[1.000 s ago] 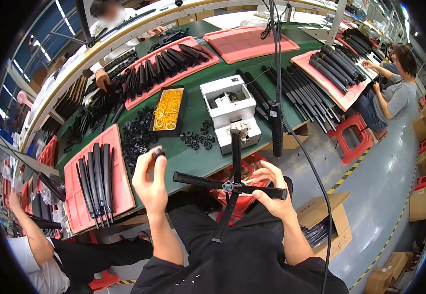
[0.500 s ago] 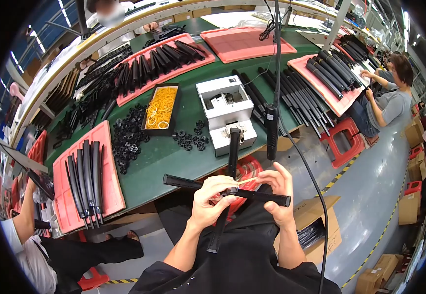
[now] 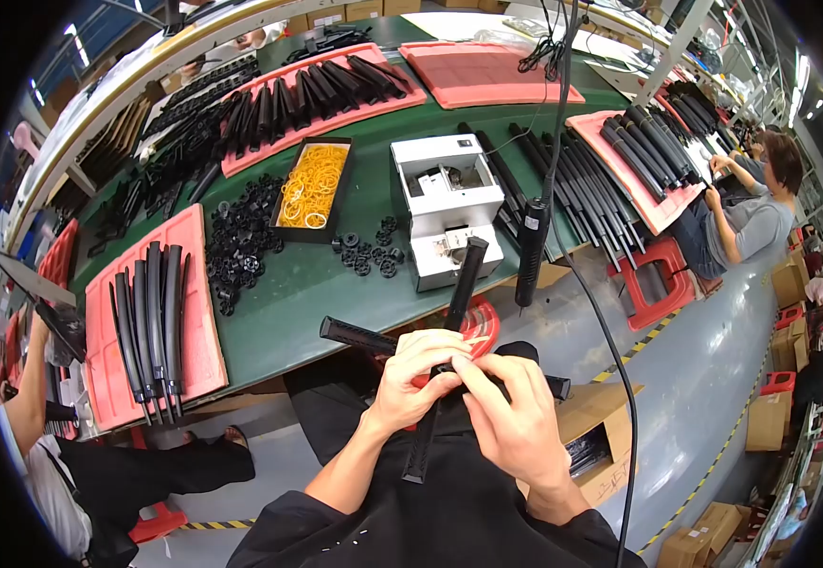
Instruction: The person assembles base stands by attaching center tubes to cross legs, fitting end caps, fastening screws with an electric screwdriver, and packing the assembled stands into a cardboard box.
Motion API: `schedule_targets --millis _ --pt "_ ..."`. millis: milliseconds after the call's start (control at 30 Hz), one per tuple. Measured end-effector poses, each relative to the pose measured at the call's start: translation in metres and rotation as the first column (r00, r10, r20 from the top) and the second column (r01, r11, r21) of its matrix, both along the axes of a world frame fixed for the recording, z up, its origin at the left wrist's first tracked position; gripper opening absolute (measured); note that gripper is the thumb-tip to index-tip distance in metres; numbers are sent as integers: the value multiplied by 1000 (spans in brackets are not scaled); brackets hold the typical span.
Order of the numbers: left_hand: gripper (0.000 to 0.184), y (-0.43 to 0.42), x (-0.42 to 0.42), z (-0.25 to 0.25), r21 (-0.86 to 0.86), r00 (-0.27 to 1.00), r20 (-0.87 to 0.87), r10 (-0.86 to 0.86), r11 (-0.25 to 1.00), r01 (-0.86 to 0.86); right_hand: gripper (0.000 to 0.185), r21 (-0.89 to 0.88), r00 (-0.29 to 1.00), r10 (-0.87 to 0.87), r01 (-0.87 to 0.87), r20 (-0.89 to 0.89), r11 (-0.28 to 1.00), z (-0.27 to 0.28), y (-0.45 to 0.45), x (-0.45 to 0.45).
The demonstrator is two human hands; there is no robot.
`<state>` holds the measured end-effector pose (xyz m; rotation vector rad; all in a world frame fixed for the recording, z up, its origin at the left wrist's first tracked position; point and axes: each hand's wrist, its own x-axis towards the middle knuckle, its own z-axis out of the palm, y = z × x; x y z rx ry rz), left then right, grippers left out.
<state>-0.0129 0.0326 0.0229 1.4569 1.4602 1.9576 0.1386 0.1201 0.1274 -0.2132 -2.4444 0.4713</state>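
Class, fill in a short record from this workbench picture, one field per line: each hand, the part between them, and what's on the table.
Left hand: fingers around the centre of a black four-armed part
Right hand: fingertips close to the left's, at that centre
Part's centre: hidden by fingers
Green table: white machine, black box of yellow bands, small black pieces
Pink tray, picture left: long black tubes

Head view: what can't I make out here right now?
- Head view: centre of the black four-armed piece, hidden by the left hand and right hand.
- Head view: white machine, its lower front partly covered by that piece.
- Head view: co-worker at left, cut off by the dark lens edge.
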Motion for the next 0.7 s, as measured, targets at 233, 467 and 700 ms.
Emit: schedule_targets --millis 233,467,700 --pt "29 -2 0 1 -41 999 -37 15 999 -17 41 -75 994 34 -26 103 997 -16 10 -13" --pt "28 0 -1 0 -77 998 -50 29 996 -33 42 -10 997 -14 15 80 1000 -25 12 -16" --pt "31 3 -4 -1 -62 998 -40 41 997 -43 42 -22 997 16 -15 71 1000 -31 19 -19"
